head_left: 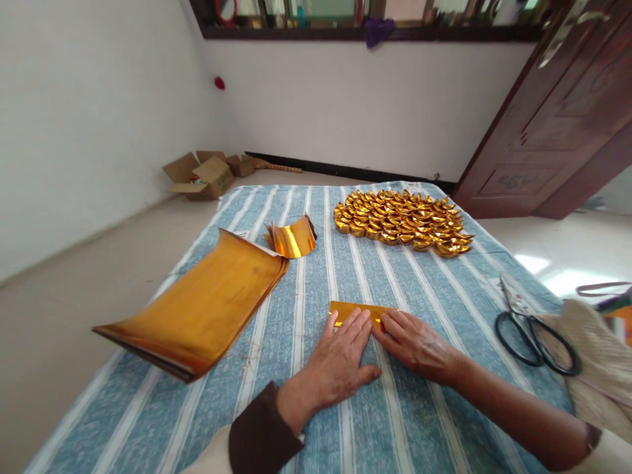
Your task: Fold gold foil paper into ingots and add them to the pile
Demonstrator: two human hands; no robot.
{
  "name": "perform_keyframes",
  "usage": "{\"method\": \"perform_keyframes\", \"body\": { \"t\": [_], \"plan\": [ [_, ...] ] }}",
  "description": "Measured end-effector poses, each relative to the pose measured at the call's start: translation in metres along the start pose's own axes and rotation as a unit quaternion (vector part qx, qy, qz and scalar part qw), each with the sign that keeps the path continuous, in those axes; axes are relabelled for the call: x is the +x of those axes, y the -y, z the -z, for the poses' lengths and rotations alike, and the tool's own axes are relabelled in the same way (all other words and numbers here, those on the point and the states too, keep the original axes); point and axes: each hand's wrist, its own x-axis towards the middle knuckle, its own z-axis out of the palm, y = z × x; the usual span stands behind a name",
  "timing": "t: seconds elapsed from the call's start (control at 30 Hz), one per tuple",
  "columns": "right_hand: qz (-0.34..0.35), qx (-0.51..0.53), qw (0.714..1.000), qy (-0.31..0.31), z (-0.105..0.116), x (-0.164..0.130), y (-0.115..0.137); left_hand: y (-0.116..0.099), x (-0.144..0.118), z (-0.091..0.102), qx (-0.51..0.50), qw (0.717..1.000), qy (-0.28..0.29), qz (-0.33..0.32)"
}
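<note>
A small gold foil paper (353, 308) lies on the blue-and-white striped cloth, with a folded strip along its near side. My left hand (340, 362) rests palm down, its outstretched fingertips pressing on the near edge and its thumb out to the side. At the paper's right end, my right hand (417, 342) has its fingers curled and closed on the edge; the fingertips are partly hidden. Beyond them sits a cluster of folded gold paper ingots (399, 220). Larger gold sheets (207, 299) are stacked on the left, near a curled stack of smaller gold sheets (293, 238).
Black-handled scissors (536, 339) lie at the right, beside a beige cloth (592, 349). The striped cloth (316, 283) covers the work surface. Cardboard boxes (205, 176) stand on the floor at back left. A reddish-brown door (557, 112) is at back right.
</note>
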Motion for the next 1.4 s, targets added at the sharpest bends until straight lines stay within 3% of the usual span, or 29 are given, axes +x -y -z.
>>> {"method": "perform_keyframes", "body": {
  "t": [0.3, 0.53, 0.67, 0.8, 0.87, 0.97, 1.1, 1.4],
  "plan": [
    [0.016, -0.026, 0.999, -0.019, -0.006, -0.016, -0.001, 0.006, -0.002, -0.009, 0.017, 0.999, -0.029, -0.014],
    [0.009, -0.031, 0.999, -0.042, 0.010, -0.036, 0.000, 0.009, -0.002, -0.015, 0.022, 0.998, -0.044, -0.026],
    [-0.052, 0.003, 0.997, -0.062, 0.010, -0.039, 0.007, 0.008, -0.002, -0.013, 0.023, 0.999, -0.042, -0.024],
    [-0.151, 0.057, 0.980, -0.114, -0.008, -0.018, 0.015, 0.006, -0.003, -0.009, 0.016, 0.999, -0.040, -0.021],
    [-0.220, 0.065, 0.968, -0.103, -0.020, -0.004, 0.017, 0.004, -0.002, -0.007, 0.013, 0.999, -0.039, -0.018],
    [-0.297, 0.058, 0.953, -0.028, -0.036, 0.010, 0.018, 0.003, -0.002, -0.006, 0.017, 0.999, -0.028, -0.013],
    [-0.304, 0.057, 0.950, 0.041, -0.041, 0.010, 0.017, 0.004, -0.002, -0.003, 0.029, 0.999, -0.018, -0.022],
    [-0.307, 0.052, 0.948, 0.066, -0.036, 0.011, 0.018, 0.035, -0.010, 0.013, 0.056, 0.991, 0.000, -0.117]
  ]
}}
